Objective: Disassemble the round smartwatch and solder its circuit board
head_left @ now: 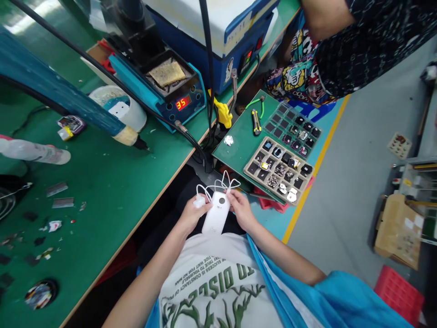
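A flat white power bank (216, 217) with a dark round spot and small print near its top lies upright in front of my lap. My left hand (195, 213) is closed around a small white block-like plug (200, 201), its thumb touching the power bank's left edge. On the other side, my right hand (241, 208) pinches the power bank's upper right corner, where the white cable (221, 186) meets it. Loops of that cable stick up above both hands. Fingers behind the power bank are hidden.
On the green bench at left stand a soldering station (182, 104), a white cup (136, 114) and a bottle (37, 151). A beige parts tray (251, 168), cutters (262, 107) and a knife (256, 122) lie on a side board. Another person's arm (327, 18) is at upper right.
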